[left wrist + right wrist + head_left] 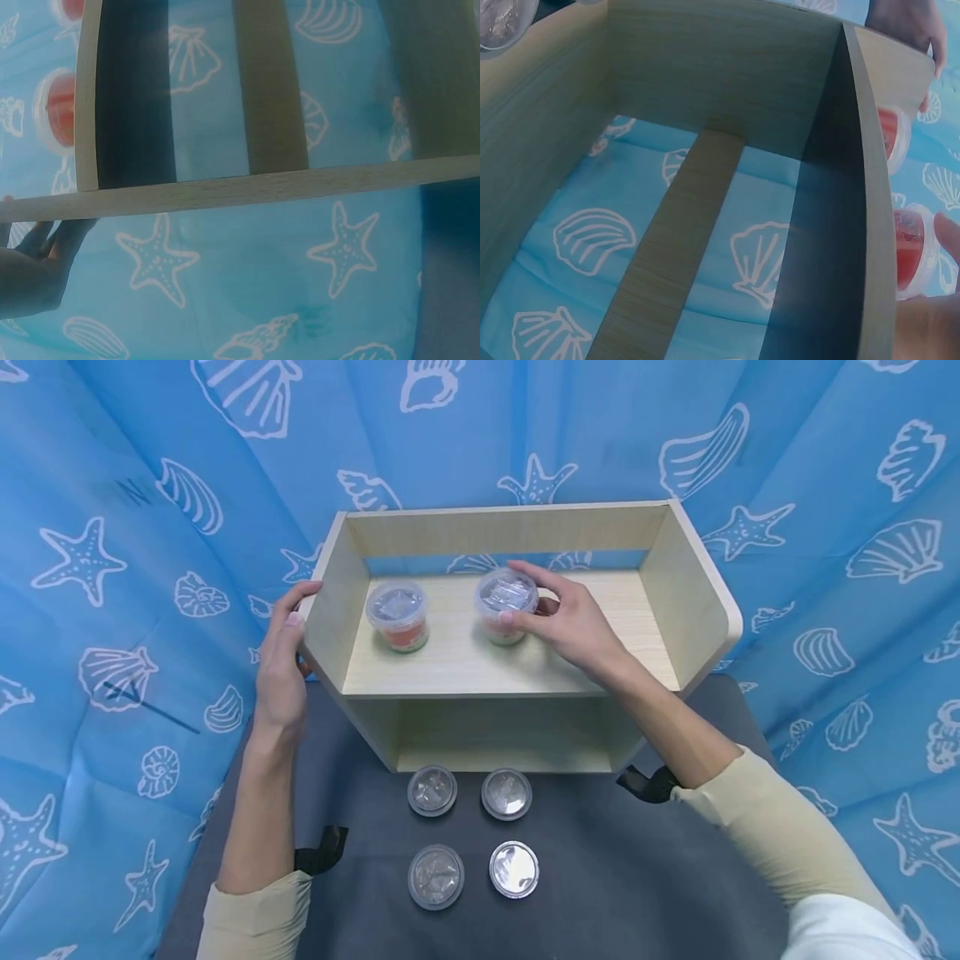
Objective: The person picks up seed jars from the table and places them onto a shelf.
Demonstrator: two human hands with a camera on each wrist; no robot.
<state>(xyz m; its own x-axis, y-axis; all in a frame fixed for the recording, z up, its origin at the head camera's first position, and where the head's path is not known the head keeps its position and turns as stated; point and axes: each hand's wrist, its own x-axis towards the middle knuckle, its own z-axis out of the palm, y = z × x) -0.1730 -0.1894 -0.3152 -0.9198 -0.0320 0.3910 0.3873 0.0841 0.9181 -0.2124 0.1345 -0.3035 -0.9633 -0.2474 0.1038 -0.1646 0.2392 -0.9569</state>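
On the top board of a small wooden shelf (465,682), my right hand (573,618) grips a clear lidded tub (501,602) with reddish contents, thumb at the front and fingers round the far side. A similar tub (397,617) stands to its left on the same board. My left hand (281,664) rests against the outside of the shelf's left side panel, fingertips over its edge. In the right wrist view the gripped tub (911,251) shows beside the board edge, the other tub (891,139) beyond it.
Several round clear-lidded containers, one of them a shiny tub (514,869), stand on the dark table (600,877) before the shelf. Below the top board is an open lower compartment (502,735). A blue seashell curtain (465,443) hangs behind and at both sides.
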